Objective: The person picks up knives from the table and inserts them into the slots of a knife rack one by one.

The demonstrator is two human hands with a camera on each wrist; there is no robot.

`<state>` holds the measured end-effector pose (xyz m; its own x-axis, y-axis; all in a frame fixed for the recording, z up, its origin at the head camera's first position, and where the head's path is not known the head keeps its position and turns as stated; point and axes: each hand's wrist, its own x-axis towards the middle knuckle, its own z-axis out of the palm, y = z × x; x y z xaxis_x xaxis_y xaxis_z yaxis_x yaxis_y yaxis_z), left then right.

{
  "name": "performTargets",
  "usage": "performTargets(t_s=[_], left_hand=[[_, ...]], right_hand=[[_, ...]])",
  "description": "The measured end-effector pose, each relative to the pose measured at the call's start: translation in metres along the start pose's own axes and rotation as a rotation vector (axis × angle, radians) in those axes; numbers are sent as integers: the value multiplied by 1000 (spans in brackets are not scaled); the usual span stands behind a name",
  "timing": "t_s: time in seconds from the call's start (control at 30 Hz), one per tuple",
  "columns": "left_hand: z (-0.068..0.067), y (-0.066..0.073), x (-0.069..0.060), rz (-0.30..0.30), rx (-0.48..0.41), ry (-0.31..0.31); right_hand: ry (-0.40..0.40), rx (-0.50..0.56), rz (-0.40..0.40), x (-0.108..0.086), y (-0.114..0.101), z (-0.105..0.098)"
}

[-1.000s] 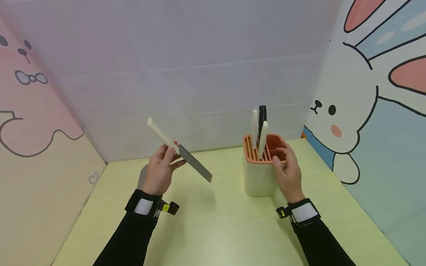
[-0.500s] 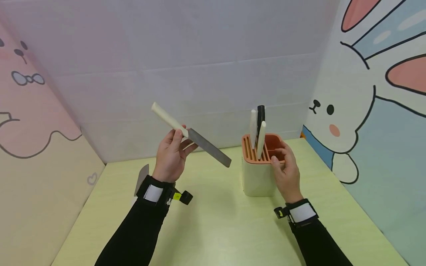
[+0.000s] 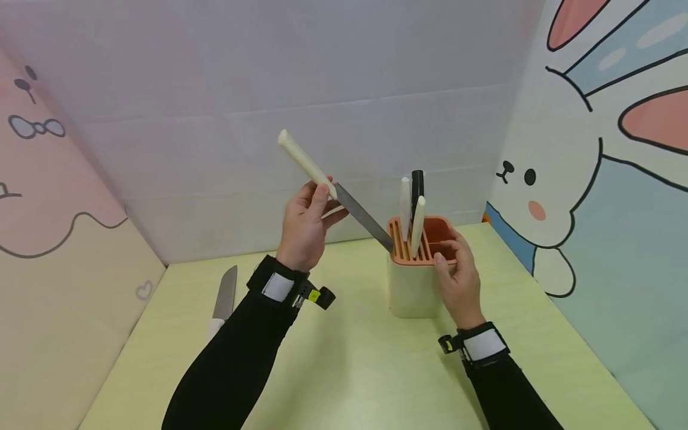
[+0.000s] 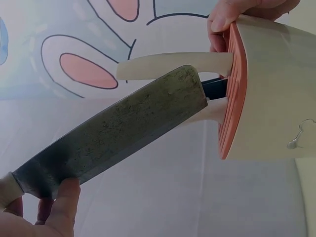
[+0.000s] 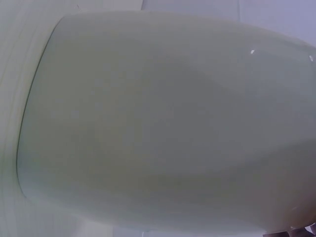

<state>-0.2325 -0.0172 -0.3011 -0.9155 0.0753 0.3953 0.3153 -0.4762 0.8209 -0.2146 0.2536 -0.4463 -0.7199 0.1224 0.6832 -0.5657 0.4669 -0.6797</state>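
My left hand [image 3: 306, 230] pinches a knife [image 3: 362, 216] near the join of its cream handle and wide dark blade. The handle slants up to the left, and the blade tip points down at the left edge of the knife block [image 3: 414, 289]. In the left wrist view the blade [image 4: 128, 128] passes across the handles standing in the block. My right hand [image 3: 461, 280] grips the block's orange rim on the right side. Two pale-handled knives and a black handle [image 3: 417, 179] stand in the slots. The right wrist view is filled by the block's pale wall [image 5: 158, 118].
Another knife [image 3: 226, 292] lies on the table at the left, its pale handle partly hidden by my left sleeve. The pale green table [image 3: 355, 358] is bounded by a plain back wall and cartoon-printed side walls.
My left hand has moved right and upward with the knife, bringing the blade tip to the block. The knife on the table has come out from behind my arm. My right hand stays on the block.
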Motion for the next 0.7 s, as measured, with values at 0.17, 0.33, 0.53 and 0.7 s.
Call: performTargets(t_s=[0.17, 0.33, 0.53, 0.7], left_hand=[[12, -3, 7, 15, 73, -20], [23, -5, 11, 13, 130, -29], [32, -10, 13, 31, 188, -50], [38, -14, 13, 19, 244, -57]], right_hand=[[-6, 8, 2, -1, 5, 1], [-4, 11, -14, 0, 6, 1], [0, 14, -14, -2, 8, 1], [-2, 18, 3, -3, 9, 2]])
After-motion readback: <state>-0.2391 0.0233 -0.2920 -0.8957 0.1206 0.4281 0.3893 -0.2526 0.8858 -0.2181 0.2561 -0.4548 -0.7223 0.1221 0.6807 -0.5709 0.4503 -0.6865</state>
